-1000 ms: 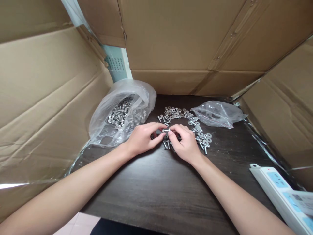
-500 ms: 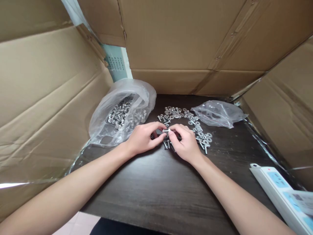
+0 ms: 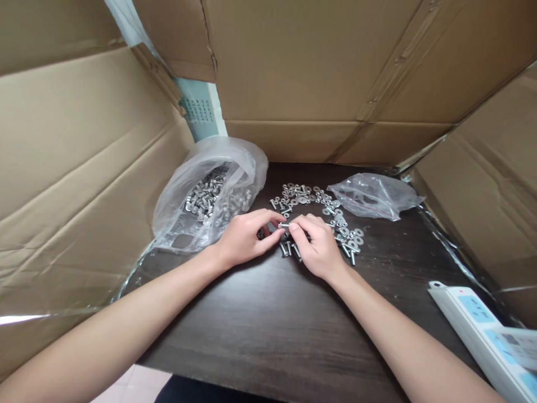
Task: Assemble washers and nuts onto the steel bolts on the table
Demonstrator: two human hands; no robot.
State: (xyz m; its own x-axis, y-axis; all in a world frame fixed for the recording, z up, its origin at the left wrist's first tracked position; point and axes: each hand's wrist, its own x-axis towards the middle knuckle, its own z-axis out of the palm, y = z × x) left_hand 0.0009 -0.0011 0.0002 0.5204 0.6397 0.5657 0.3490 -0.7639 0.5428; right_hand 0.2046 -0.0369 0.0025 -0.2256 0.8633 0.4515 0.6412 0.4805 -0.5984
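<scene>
A small silver bolt [image 3: 284,225] lies level between my two hands, just above the dark table. My left hand [image 3: 254,235] is curled, with thumb and fingertips at the bolt's left end. Thumb and forefinger of my right hand [image 3: 315,242] pinch the other end and hide it. Under and between the hands lie several loose bolts [image 3: 288,248]. Behind and right of them spreads a pile of bolts, nuts and washers [image 3: 298,196], partly covered by my right hand.
An open clear plastic bag [image 3: 247,154] holding many bolts [image 3: 205,193] stands at the left. A flat plastic bag [image 3: 375,193] lies at the back right. A white power strip [image 3: 465,319] sits at the right edge. Cardboard walls [image 3: 302,61] surround the dark table [image 3: 260,324].
My right thumb and forefinger have shifted slightly over the bolt's right end, covering the pale tip seen before. My left hand stays in place around the other end.
</scene>
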